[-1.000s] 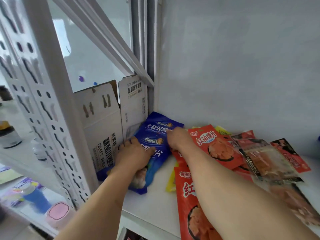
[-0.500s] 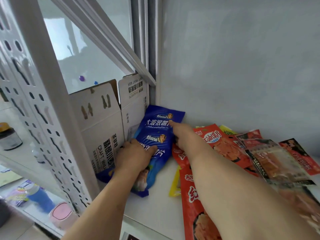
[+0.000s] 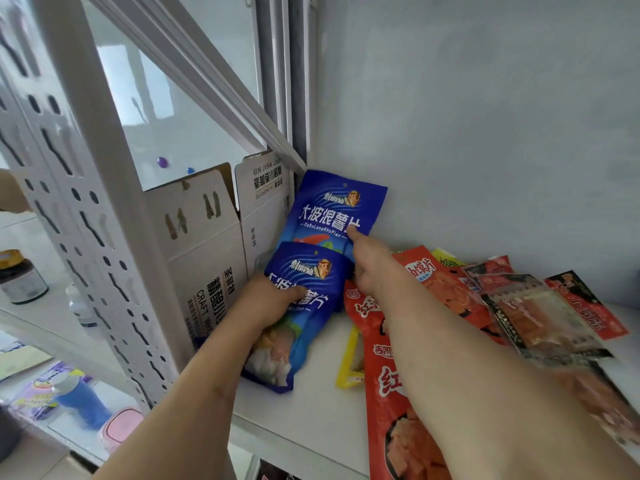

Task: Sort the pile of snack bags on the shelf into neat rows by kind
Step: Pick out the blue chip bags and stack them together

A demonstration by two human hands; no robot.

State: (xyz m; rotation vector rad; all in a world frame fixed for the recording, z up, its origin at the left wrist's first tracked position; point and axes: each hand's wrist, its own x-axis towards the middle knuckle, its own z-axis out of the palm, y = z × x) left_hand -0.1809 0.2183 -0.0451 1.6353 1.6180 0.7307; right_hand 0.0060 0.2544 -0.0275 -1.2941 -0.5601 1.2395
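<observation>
Blue glossy chip bags, overlapped, white lettering.

Left of the blue chip bags, the cardboard box blocks passage; right, red snack packets crowd the shelf. Bare shelf lies in front.

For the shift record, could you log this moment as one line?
left hand: grips front blue bag | right hand: fingertip on rear blue bag
</observation>
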